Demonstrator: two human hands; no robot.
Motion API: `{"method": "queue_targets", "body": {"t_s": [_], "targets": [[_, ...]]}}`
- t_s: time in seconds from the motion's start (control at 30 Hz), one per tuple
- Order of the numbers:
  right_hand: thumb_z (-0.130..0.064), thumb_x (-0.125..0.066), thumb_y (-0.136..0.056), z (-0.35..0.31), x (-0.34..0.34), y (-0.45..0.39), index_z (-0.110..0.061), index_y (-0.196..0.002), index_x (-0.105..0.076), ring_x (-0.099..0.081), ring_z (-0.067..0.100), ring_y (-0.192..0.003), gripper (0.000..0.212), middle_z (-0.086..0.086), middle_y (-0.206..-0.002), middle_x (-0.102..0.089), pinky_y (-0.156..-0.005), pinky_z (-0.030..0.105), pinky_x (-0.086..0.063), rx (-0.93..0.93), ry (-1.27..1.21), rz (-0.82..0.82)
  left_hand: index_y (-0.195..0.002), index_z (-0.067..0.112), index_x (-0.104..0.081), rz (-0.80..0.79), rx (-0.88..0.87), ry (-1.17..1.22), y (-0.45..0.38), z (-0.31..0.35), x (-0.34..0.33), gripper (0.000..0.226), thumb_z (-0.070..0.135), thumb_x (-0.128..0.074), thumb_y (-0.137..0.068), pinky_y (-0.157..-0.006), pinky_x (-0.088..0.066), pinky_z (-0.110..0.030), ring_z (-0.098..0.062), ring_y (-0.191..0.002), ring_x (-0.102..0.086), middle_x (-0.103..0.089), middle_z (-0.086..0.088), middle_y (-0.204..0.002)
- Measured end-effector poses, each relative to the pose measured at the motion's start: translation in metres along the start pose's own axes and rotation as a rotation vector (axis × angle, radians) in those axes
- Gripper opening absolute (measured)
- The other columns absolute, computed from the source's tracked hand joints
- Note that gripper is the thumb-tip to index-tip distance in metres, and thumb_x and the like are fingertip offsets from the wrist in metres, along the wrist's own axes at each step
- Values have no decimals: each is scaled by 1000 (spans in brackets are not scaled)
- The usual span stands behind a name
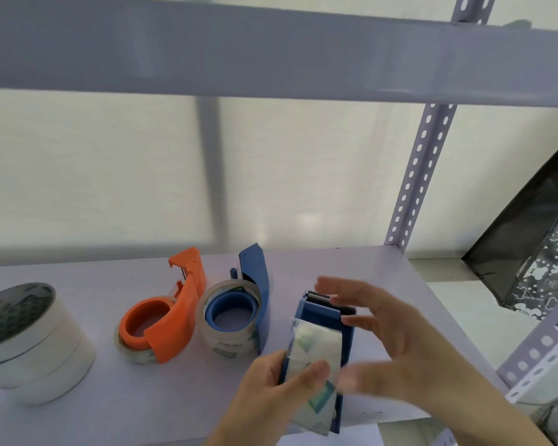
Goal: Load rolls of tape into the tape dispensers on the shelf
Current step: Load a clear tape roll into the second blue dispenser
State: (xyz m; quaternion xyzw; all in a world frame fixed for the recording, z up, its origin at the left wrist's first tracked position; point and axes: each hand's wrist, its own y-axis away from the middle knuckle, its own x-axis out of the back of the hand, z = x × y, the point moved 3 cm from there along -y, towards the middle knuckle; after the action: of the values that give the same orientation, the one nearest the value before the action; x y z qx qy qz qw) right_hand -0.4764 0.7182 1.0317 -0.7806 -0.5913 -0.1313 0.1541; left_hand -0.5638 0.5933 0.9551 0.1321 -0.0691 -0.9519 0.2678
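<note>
1. Far left on the shelf (78, 423) stands a stack of spare tape rolls (29, 339), not yet loaded into anything.
2. Next, an orange dispenser (166, 313) lies with a roll seated in it; that one looks done.
3. Just beside it, a blue dispenser (245, 304) also carries a roll, so two seem finished.
4. Near the front edge, the left hand (271, 391) grips a third dispenser (322, 329), blue, thumb pressed on the clear tape roll (316, 352) sitting inside.
5. The right hand (387, 342) hovers just past it, fingers spread and holding nothing, blurred. I judge the tape end has yet to reach the toothed blade up top.
</note>
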Motion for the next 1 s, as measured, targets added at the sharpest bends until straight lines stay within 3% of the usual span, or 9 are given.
{"method": "queue_targets", "body": {"t_s": [0.1, 0.2, 0.33, 0.43, 0.53, 0.67, 0.77, 0.83, 1.0], "targets": [[-79, -71, -35, 10, -9, 1, -48, -131, -41, -38, -10, -124, 106, -34, -131, -43, -107, 22, -36, -141, 271, -56, -90, 18, -76, 7, -38, 0, 0, 2, -2, 39, 41, -75, -58, -70, -53, -28, -18, -78, -65, -72, -8, -81], [-79, -61, -44, 8, -15, -4, -40, -134, -41, -29, -9, -124, 100, -37, -128, -33, -96, 8, -32, -204, 340, -28, -85, 16, -77, 25, -64, 7, -1, 1, -1, 43, 44, -73, -52, -63, -52, -21, -15, -73, -65, -71, -5, -75], [-48, -54, -87, 8, -21, -10, -34, -122, -57, -32, -2, -117, 37, -25, -120, -46, -100, 19, -31, -177, 398, 72, -87, 15, -75, 8, -19, 1, 0, -1, -1, 35, 38, -76, -60, -65, -54, -21, -16, -77, -70, -75, -6, -81], [-31, -62, -85, 4, -22, -13, -33, -86, -71, -50, 1, -102, 9, -22, -100, -59, -89, 19, -41, -120, 343, 188, -82, 18, -77, 18, 0, -6, 0, -1, 0, 22, 31, -75, -64, -67, -56, -24, -18, -79, -71, -76, -8, -86], [-13, -71, -78, 0, -18, -12, -23, -71, -73, -67, 12, -81, 13, -6, -81, -73, -77, 30, -55, -130, 43, 226, -74, 20, -78, 26, 8, 15, 0, -2, 0, 12, 23, -72, -64, -63, -56, -22, -15, -73, -72, -77, -5, -78], [-5, -75, -70, -7, -14, -8, -17, -69, -59, -70, 33, -81, 20, 9, -78, -75, -80, 48, -56, -108, -121, 179, -75, 16, -76, 42, 26, 3, 2, -1, 1, 14, 25, -79, -65, -60, -55, -21, -13, -71, -72, -77, -4, -77], [1, -77, -68, -12, -9, -5, -17, -69, -62, -67, 32, -72, 24, 19, -75, -72, -76, 50, -55, -109, -203, 154, -77, 18, -76, 34, 26, -1, 3, -1, 1, 14, 26, -76, -66, -61, -54, -20, -13, -72, -72, -77, -4, -79], [4, -80, -66, -16, -5, -3, -16, -72, -68, -65, 25, -65, 23, 15, -69, -71, -69, 44, -52, -109, -240, 161, -81, 15, -76, 19, 19, 2, 3, -2, 2, 20, 26, -74, -65, -61, -54, -20, -13, -72, -71, -77, -4, -78], [10, -77, -66, -4, 5, -6, -14, -69, -68, -63, 27, -60, 26, 16, -63, -71, -65, 43, -50, -71, -242, 449, -87, 21, -77, -37, -14, -22, 4, 1, 2, 36, 37, -77, -56, -71, -57, -27, -17, -82, -71, -77, -6, -88]]}}
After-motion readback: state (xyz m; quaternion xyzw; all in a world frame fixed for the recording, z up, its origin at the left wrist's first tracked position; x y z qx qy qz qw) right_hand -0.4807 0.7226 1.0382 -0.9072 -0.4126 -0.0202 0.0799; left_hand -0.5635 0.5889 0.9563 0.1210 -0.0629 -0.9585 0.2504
